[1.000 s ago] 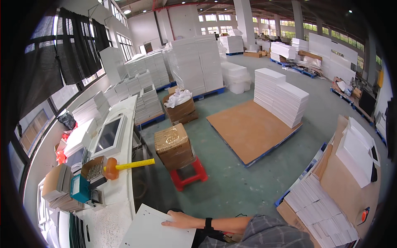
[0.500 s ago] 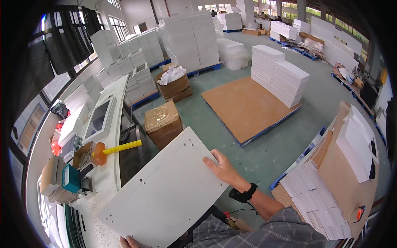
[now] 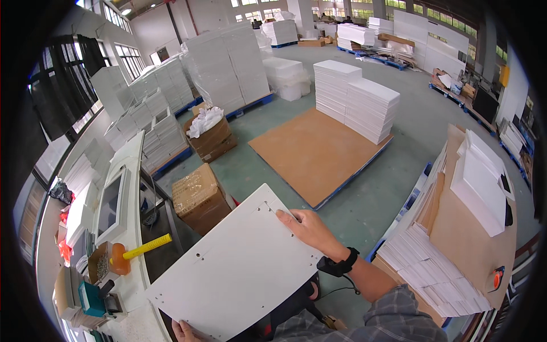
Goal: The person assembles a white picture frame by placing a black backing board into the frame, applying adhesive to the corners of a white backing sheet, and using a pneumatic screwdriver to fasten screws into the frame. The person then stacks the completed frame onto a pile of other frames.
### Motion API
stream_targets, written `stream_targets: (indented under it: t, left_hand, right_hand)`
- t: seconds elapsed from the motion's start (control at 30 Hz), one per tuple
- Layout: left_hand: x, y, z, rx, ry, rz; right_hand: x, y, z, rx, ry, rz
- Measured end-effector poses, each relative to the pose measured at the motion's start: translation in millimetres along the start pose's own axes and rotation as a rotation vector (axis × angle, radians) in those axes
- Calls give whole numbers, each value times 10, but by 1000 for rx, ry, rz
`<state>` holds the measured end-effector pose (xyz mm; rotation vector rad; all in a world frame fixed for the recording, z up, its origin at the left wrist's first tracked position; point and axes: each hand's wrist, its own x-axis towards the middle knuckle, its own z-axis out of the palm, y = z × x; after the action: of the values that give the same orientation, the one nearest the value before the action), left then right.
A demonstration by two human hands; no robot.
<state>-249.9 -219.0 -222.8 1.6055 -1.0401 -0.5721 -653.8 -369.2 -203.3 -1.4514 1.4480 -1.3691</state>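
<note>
A white flat panel [image 3: 233,265] with small holes and fittings near its edges is held up in front of me, tilted, away from the bench. My right hand [image 3: 307,231] grips its far right edge, thumb on the face, fingers behind it. At the lower left edge, my left hand [image 3: 183,330] pinches the panel; only some of its fingers show. A yellow-handled mallet [image 3: 145,247] with an orange head lies on the white workbench [image 3: 131,279] left of the panel.
Beside the mallet are a small box of fittings [image 3: 101,262] and a teal box [image 3: 91,299]. A taped carton [image 3: 199,194] stands beyond the bench. Ahead, a brown-topped pallet [image 3: 310,154] bears stacked white panels [image 3: 356,94]. More panels [image 3: 433,268] stand on the right.
My view has turned right, so the bench and pallets shift left in the picture. Both hands keep hold of the panel, which sits slightly lower and further right.
</note>
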Motion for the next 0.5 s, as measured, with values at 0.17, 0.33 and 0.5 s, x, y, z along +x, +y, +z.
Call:
stream_targets:
  t: [0.17,0.33,0.5]
  left_hand:
    - [477,-173,576,-149,-52,-142]
    - [824,-24,1070,-123,-64,-211]
    - [955,310,1187,-41,-239,-337]
  right_hand:
    - [457,537,-91,-10,42,230]
    - [791,614,24,-115,67,190]
    - [1000,480,-9,-262,-14,420]
